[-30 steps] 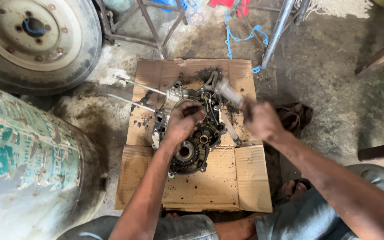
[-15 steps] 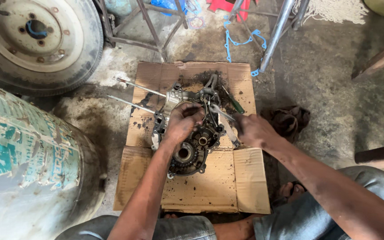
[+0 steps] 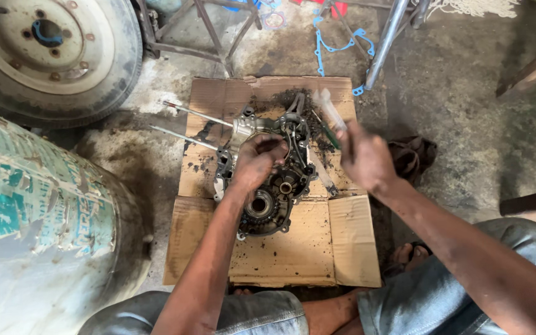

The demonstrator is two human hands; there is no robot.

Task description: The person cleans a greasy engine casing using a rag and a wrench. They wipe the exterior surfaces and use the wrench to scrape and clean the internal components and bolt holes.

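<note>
Head view: a greasy engine crankcase half (image 3: pixel 268 180) lies flat on a sheet of cardboard (image 3: pixel 293 260) on the floor, between the person's knees. It looks like heavy, rigid cast metal with an oily, slippery surface; its outer rim seems the safest hold. The left hand (image 3: pixel 257 160) presses on its upper middle, fingers curled around something I cannot make out. The right hand (image 3: pixel 367 158) is clenched on a blurred, pale-handled tool (image 3: pixel 331 111). Half a second ago that hand was lower, touching the case; now it is raised.
</note>
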